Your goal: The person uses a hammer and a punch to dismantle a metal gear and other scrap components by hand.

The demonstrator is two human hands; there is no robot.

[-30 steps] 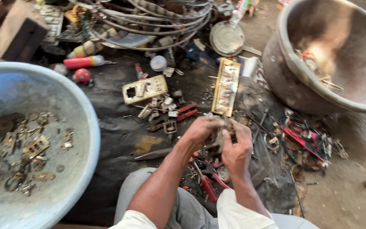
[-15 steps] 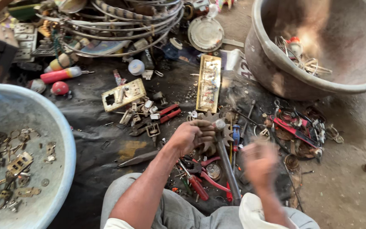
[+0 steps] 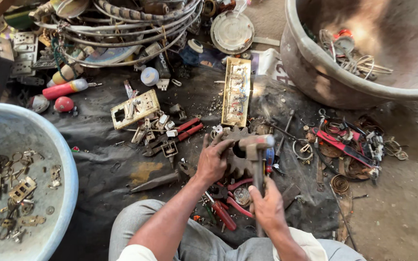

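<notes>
My left hand (image 3: 214, 162) grips the rim of a toothed metal gear (image 3: 238, 164), dull grey and greasy, teeth blunt and worn; it rests on the black plastic sheet (image 3: 102, 159) on the ground just ahead of my knees. My right hand (image 3: 267, 205) is closed round the shaft of a hammer (image 3: 256, 147), its steel head scuffed and pale, poised over the gear's centre. Red-handled pliers (image 3: 228, 208) lie under my wrists, partly hidden by them. Just beyond the gear: a long cream switch plate (image 3: 236, 92), rectangular, wired and dusty, and a smaller cream switch plate (image 3: 135, 108) with cut-outs to the left. Left edge, a blue plastic basin (image 3: 68, 169), chalky inside, holding brass scraps. Upper right, a big battered metal tub (image 3: 315, 72) with wire bits in it. Tangled cables (image 3: 122, 29) heap at the top, near a red and yellow tube (image 3: 66, 88). Red scrap and coiled springs (image 3: 339, 183) crowd the sheet to the right.
</notes>
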